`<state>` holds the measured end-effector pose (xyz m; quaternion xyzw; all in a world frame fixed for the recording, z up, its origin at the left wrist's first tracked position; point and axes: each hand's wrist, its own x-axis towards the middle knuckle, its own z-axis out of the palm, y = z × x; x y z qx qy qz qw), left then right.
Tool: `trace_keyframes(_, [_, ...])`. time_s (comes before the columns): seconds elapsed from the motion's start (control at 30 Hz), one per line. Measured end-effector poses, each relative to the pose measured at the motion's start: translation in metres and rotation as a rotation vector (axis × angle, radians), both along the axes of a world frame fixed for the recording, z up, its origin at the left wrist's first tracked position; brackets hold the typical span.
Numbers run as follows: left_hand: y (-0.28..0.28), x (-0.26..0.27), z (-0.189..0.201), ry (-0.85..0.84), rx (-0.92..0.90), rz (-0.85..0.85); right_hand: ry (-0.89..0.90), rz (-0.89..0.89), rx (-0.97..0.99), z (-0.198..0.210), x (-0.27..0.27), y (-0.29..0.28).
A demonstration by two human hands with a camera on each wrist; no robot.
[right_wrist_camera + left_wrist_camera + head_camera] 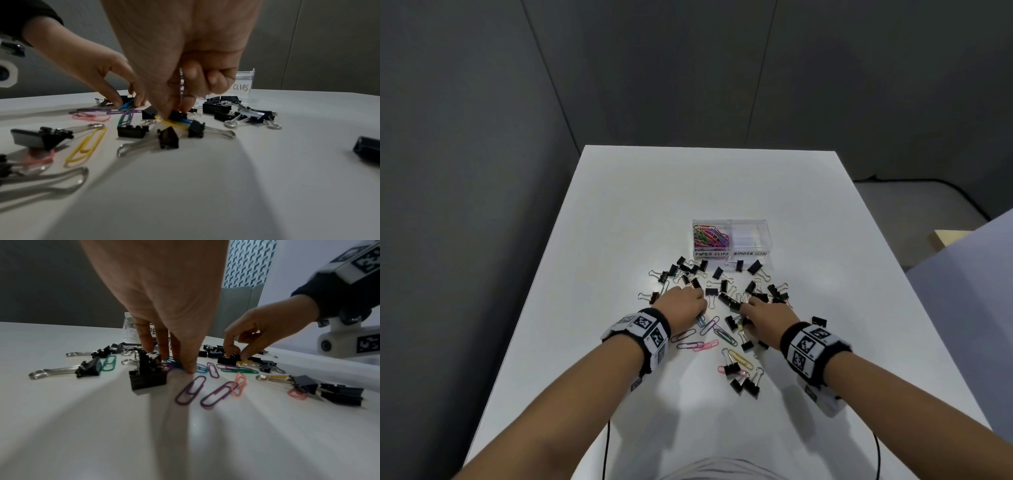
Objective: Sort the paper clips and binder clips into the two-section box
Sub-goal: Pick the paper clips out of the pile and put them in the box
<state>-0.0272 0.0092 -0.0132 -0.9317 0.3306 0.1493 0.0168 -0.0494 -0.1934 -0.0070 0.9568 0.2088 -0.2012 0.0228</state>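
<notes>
A clear two-section box [751, 224] stands mid-table; its left section holds coloured paper clips [710, 236], and its right section, labelled for binder clips, looks empty. Black binder clips [690, 269] and loose paper clips [697, 344] lie scattered in front of it. My left hand [698, 308] is down on the table, thumb and fingers pinching a blue paper clip [173, 361], also seen as the blue paper clip [127, 104]. My right hand [744, 313] pinches a small black binder clip [177, 115] between thumb and forefinger, still low over the pile.
More binder clips [744, 383] and a yellow paper clip [739, 358] lie near the front of the white table [619, 212]. Grey walls close in at left and behind. A beige object [948, 236] sits off the right edge.
</notes>
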Motion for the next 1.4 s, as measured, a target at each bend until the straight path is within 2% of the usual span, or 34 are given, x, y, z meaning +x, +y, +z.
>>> trace_keyframes(0.3, [-0.004, 0.005, -0.003, 0.148, 0.013, 0.137, -0.076, -0.168, 0.02, 0.012, 0.015, -0.017])
trace_keyframes(0.4, [-0.004, 0.007, -0.005, 0.198, 0.005, 0.188, -0.051, -0.15, 0.017, 0.012, 0.016, -0.018])
trace_keyframes(0.53, [-0.005, 0.007, -0.003, 0.222, 0.026, 0.174, 0.001, -0.043, -0.056, 0.007, 0.008, -0.008])
trace_keyframes(0.7, [-0.004, 0.002, -0.002, 0.158, 0.068, 0.083, 0.059, -0.057, -0.098, 0.004, 0.007, 0.001])
trace_keyframes(0.87, [0.007, -0.003, 0.002, 0.14, -0.029, 0.093, 0.127, -0.101, -0.101, 0.006, 0.01, 0.005])
trace_keyframes(1.07, [0.019, -0.009, 0.006, 0.213, -0.102, 0.203, 0.117, -0.106, -0.054, 0.005, 0.01, 0.004])
trace_keyframes(1.17, [0.024, -0.013, 0.008, 0.278, -0.165, 0.293, 0.118, -0.21, 0.056, 0.008, 0.011, 0.003])
trace_keyframes(1.27, [0.026, -0.021, 0.007, 0.253, -0.167, 0.279, 0.151, -0.34, 0.189, 0.015, 0.015, 0.004])
trace_keyframes(1.4, [0.024, -0.032, 0.001, 0.2, -0.083, 0.235, 0.154, -0.355, 0.222, 0.016, 0.02, 0.008])
